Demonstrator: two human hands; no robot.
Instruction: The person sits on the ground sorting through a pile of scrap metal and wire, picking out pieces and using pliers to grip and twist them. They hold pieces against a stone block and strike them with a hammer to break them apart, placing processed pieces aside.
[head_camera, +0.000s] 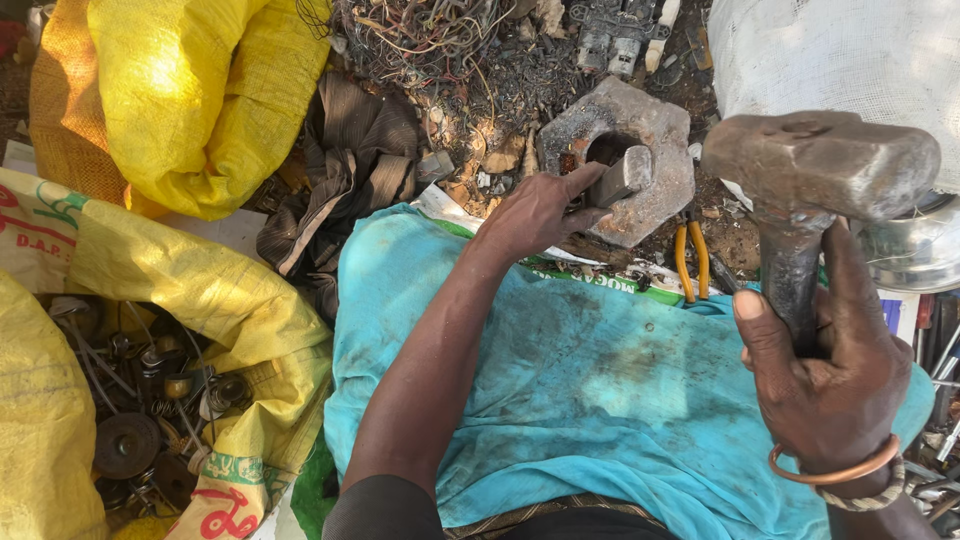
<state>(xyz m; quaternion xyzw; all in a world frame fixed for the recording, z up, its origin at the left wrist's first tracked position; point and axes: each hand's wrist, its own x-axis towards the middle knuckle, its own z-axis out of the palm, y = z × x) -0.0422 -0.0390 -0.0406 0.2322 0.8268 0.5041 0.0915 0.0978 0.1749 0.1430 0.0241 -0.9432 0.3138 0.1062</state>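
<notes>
My right hand (825, 375) grips the dark handle of a heavy steel hammer (820, 165), whose blocky head is raised at the upper right. My left hand (535, 215) reaches forward and holds a small grey metal piece (622, 177) over the hole of a thick hexagonal metal block (650, 125) on the ground. A copper bangle sits on my right wrist. A dirty turquoise cloth (600, 380) covers my lap beneath both arms.
Yellow woven sacks (190, 90) lie at the left, and one open sack (160, 400) holds several metal scrap parts. Tangled wires (430, 40) lie at the top. Orange-handled pliers (690, 260) rest by the block. A white sack (850, 50) and a steel bowl (915, 250) stand at the right.
</notes>
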